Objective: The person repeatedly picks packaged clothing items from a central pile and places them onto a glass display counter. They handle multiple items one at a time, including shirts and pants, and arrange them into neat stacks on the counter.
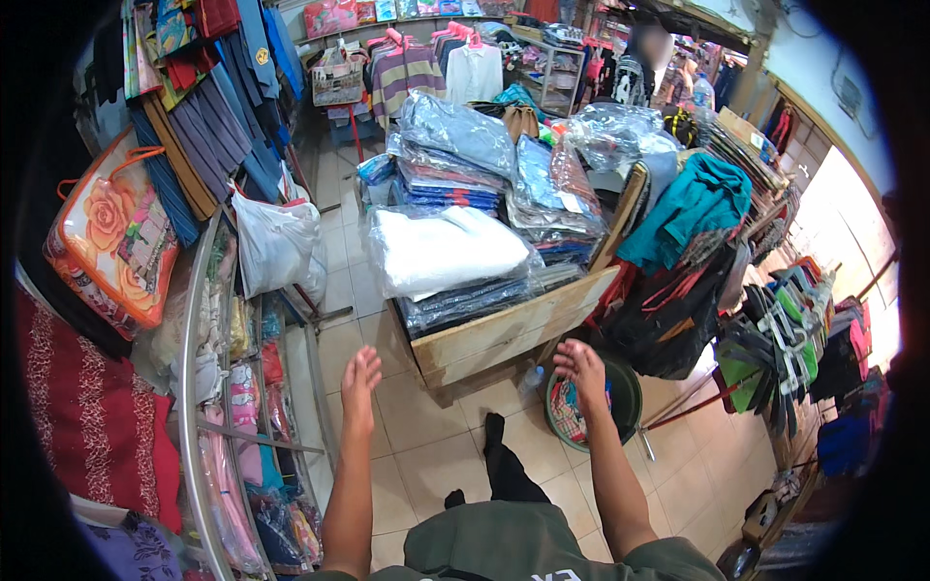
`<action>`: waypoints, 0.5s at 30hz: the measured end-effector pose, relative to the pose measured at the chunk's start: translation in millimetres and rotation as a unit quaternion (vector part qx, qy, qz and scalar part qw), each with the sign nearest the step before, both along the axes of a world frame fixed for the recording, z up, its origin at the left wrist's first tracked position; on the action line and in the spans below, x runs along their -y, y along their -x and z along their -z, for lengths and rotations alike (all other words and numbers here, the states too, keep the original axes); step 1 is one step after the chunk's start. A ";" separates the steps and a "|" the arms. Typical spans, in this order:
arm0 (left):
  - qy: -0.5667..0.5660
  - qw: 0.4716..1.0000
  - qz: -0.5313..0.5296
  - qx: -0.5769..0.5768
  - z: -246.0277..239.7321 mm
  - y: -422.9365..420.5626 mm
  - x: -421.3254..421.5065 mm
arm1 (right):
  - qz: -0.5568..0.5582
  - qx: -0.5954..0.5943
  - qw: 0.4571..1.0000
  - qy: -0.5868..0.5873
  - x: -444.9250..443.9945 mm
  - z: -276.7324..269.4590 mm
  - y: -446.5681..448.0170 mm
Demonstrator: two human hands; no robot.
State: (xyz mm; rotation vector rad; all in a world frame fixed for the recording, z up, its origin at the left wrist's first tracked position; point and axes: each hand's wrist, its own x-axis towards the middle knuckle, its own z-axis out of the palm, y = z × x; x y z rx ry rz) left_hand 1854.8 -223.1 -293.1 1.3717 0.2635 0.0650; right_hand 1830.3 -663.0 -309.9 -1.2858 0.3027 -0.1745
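Note:
Both arms reach forward over the tiled floor. My left hand (360, 385) is raised, holding nothing, with its fingers loosely bent; it is between the glass display case and the wooden table. My right hand (580, 369) is also bare, and in the view it overlaps the rim of a dark green bucket (629, 385) with cloth inside. Just ahead is a wooden table (501, 338) stacked with garments in clear plastic. At its near edge lies a white folded garment in plastic wrap (450, 250). Neither hand appears to touch anything.
The glass display case (251, 436) with its metal rail curves along my left. A white plastic bag (272, 243) hangs beside it, near a floral zippered bag (116, 232). Teal cloth (690, 207) and a clothes rack (785, 334) are at right. A person (639, 69) is at the back.

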 end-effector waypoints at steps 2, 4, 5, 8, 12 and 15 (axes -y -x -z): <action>-0.011 0.999 -0.003 0.031 -25.3 -38.4 17.4 | -0.016 0.040 0.998 0.035 6.3 -23.5 -55.1; -0.016 0.997 -0.014 0.070 -42.8 -74.7 35.6 | -0.017 0.074 0.995 0.064 11.2 -37.3 -108.9; -0.030 0.996 -0.037 0.069 -49.8 -95.7 45.1 | -0.015 0.081 0.994 0.074 12.8 -42.1 -135.2; -0.077 0.991 -0.091 0.068 -55.4 -130.8 67.8 | -0.006 0.089 0.985 0.144 14.7 -43.2 -203.4; -0.185 0.973 -0.127 0.048 -56.5 -183.7 83.4 | -0.042 0.023 0.964 0.262 6.1 -29.7 -268.4; -0.227 0.968 -0.106 0.022 -54.1 -204.8 85.8 | -0.097 -0.005 0.966 0.238 -1.7 -18.4 -289.8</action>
